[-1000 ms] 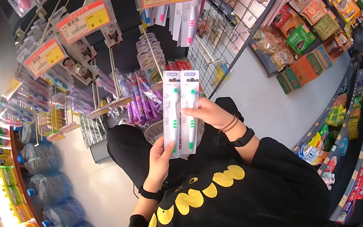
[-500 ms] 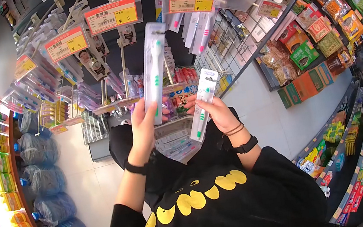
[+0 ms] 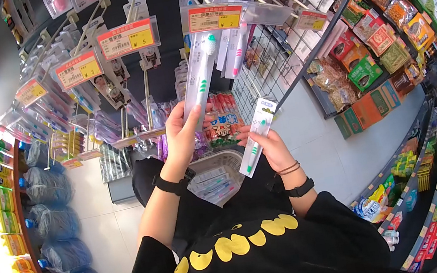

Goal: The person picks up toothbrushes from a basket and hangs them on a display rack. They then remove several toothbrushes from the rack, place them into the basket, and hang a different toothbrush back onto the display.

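My left hand [image 3: 184, 133] grips the lower end of a packaged toothbrush [image 3: 200, 80] with green and white bristles. Its top reaches up behind the price tag [image 3: 215, 18] of a hook, close to other packs hanging there. In my right hand [image 3: 269, 143] is a second packaged toothbrush [image 3: 257, 137], smaller in view, with green marks on its handle and a hang hole in its card. It is tilted, its top pointing away from me. Between my knees stands a pale basket [image 3: 228, 160] holding several toothbrush packs [image 3: 212, 186].
Hooks with hanging toothbrush packs [image 3: 50, 108] and price tags [image 3: 78, 70] spread ahead and left. A wire grid [image 3: 276, 66] stands right of them, near snack packets [image 3: 382, 41]. Large water bottles [image 3: 58, 217] line the left; purple and red packets [image 3: 221, 119] lie beneath the hooks.
My left hand has moved right and slightly up, carrying its toothbrush to the price tag. My right hand has shifted a little right and down. The view has moved, showing more of the basket.
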Demonstrator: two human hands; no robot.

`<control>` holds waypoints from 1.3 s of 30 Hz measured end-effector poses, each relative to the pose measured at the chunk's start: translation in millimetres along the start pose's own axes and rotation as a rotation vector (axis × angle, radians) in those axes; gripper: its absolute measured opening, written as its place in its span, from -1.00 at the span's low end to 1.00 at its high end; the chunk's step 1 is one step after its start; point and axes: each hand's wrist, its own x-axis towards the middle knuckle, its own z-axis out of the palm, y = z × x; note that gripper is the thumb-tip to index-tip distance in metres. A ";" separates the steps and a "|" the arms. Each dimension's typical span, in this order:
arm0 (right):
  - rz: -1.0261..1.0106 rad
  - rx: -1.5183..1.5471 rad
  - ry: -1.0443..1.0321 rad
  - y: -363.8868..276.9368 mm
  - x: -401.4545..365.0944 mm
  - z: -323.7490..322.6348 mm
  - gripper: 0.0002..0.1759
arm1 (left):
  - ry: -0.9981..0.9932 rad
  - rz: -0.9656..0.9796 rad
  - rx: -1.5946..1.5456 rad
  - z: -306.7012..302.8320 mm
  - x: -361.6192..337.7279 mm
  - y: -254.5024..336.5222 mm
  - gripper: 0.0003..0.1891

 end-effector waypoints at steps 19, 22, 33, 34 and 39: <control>-0.016 0.111 0.023 23.6 -16.0 -56.5 -0.68 | 0.098 0.098 0.219 15.8 31.8 -17.7 -0.77; -0.006 0.137 0.057 28.0 -20.6 -67.5 -0.67 | 0.094 0.066 0.233 17.9 40.2 -13.4 -0.77; 0.013 0.159 0.067 33.3 -28.2 -73.5 -0.70 | 0.224 0.016 0.281 -9.2 136.3 -23.3 -0.71; 0.012 0.155 0.076 33.6 -28.2 -71.0 -0.71 | 0.224 0.016 0.276 -4.9 134.8 -22.0 -0.71; -0.020 0.148 0.067 31.6 -27.2 -57.2 -0.74 | 0.366 0.566 0.934 -0.4 105.9 -27.4 -0.64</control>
